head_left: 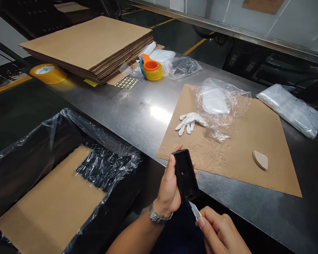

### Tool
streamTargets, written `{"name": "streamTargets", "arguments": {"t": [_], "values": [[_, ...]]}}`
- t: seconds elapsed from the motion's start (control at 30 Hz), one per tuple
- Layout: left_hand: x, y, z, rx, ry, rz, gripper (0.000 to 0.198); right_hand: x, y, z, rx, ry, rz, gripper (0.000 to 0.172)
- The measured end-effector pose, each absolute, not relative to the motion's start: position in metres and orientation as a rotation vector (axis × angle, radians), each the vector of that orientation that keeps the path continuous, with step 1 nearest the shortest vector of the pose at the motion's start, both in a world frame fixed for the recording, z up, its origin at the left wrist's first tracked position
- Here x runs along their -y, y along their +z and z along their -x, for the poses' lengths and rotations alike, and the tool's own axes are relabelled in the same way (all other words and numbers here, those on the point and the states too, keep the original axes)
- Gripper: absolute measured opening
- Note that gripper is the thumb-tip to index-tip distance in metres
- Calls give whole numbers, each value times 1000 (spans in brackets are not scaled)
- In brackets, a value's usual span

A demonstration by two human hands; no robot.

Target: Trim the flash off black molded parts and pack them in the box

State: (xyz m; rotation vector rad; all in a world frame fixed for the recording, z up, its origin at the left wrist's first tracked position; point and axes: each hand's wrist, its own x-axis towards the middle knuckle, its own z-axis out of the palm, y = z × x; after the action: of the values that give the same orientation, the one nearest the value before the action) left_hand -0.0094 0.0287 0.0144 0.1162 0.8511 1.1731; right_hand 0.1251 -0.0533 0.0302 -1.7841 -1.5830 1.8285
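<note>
My left hand, with a metal watch on its wrist, is closed round a black rectangular plastic case. The case is hollow, open side towards me, with a small round hole in its middle. In my right hand is a utility knife, pinched between thumb and fingers. Its blade tip points at the lower end of the case; whether it touches the edge I cannot tell. On the cardboard sheet beyond lie a white glove, a crumpled clear plastic bag and a small beige wedge-shaped block.
A metal table spans the view. It bears stacked cardboard sheets, a tape dispenser, a yellow tape roll, a sticker sheet and a plastic-wrapped packet. A box lined with black plastic stands lower left.
</note>
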Motion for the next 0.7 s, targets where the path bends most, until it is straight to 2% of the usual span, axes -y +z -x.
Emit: {"name": "streamTargets", "arguments": {"t": [0.27,0.7], "values": [[-28,12,9,-862,1183,-142,52,47,35,-123,1694,1773,1779,44],[-25,12,9,-951,1222,-229,54,45,22,-127,1541,1988,1616,38]]}}
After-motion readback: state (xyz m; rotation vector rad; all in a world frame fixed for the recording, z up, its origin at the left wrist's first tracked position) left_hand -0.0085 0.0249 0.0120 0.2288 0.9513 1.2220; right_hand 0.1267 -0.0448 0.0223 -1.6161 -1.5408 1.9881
